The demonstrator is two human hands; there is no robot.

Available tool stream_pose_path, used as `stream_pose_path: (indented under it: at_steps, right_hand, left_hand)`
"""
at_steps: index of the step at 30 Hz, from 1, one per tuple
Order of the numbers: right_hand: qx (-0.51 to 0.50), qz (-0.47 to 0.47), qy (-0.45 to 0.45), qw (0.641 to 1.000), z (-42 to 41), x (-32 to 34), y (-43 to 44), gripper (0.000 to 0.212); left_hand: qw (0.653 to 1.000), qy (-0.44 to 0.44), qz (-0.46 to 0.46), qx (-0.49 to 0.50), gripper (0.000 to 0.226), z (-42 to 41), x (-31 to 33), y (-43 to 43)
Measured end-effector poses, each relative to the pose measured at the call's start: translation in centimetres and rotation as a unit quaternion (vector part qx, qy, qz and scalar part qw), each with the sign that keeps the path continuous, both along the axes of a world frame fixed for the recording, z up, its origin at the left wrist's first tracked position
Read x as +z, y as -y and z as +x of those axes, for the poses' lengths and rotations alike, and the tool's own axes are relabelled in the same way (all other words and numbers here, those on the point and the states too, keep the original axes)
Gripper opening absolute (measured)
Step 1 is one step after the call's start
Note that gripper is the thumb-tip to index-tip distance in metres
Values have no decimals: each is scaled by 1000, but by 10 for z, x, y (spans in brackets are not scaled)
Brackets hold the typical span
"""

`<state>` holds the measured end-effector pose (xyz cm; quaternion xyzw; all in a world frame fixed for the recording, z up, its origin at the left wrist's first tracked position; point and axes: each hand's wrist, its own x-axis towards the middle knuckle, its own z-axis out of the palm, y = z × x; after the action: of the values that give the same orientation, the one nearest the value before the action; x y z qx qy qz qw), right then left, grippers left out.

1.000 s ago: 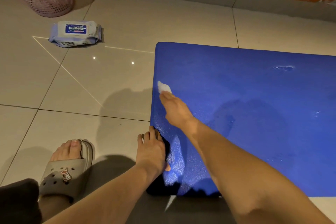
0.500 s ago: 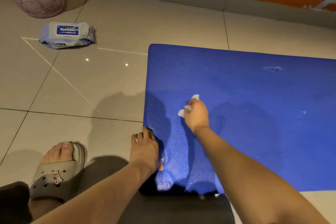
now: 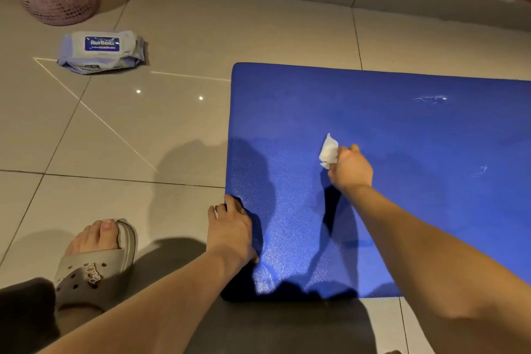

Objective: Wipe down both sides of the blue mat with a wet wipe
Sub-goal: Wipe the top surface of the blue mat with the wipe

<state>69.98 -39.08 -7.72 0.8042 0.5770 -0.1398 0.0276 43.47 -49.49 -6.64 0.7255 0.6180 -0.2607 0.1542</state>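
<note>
Right, to wipe this face well I want my left hand [image 3: 232, 227] kept as it is. It lies palm-down over the near left edge of the flat blue foam mat [image 3: 416, 129], fingers almost straight and gripping nothing, simply pinning the corner to the pale glossy floor tiles [image 3: 172, 129] so the mat cannot slide. My right hand [image 3: 349, 169], farther out and to the right, has its fingers curled round a white crumpled wet wipe [image 3: 329, 151], which pokes out on the hand's left side and touches the mat. I judge that overlapping strokes, with more of the wipe spread flat, would cover better. The mat lies flat and runs off the right of the view. Its near left part glistens with a fine texture, and farther right it shows two small pale scuffs.
</note>
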Motion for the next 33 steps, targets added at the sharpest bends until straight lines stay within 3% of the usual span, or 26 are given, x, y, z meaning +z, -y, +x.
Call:
stream_pose_path:
  at_steps: [4, 9, 13, 19, 23, 25, 28, 30, 33]
  right_hand:
    - [60, 27, -58, 996, -19, -2, -7, 39]
    - [161, 12, -36, 986, -76, 3, -1, 32]
    - [160, -69, -26, 984, -98, 19, 16, 38]
    - [218, -240, 2, 946, -96, 51, 28, 67]
    - [205, -111, 22, 972, -94, 41, 27, 39]
    - [193, -45, -6, 980, -90, 31, 28, 42]
    - [187, -22, -85, 978, -74, 24, 25, 49]
    - [198, -20, -97, 975, -68, 21, 16, 41]
    - [202, -3, -51, 978, -67, 15, 6, 21]
  left_hand:
    - [1000, -3, 5, -1, 106, 1, 0, 0]
    - [1000, -7, 15, -4, 101, 1, -3, 0]
    - [1000, -6, -5, 2, 117, 1, 2, 0]
    - [999, -7, -40, -8, 114, -2, 20, -2]
    - [998, -27, -41, -34, 102, 2, 21, -8]
    - [997, -34, -30, -56, 93, 1, 22, -13]
    - [996, -11, 38, -82, 81, 7, 32, -34]
    - [993, 31, 72, -84, 93, 19, 33, -51]
    - [995, 58, 47, -62, 142, 37, 21, -69]
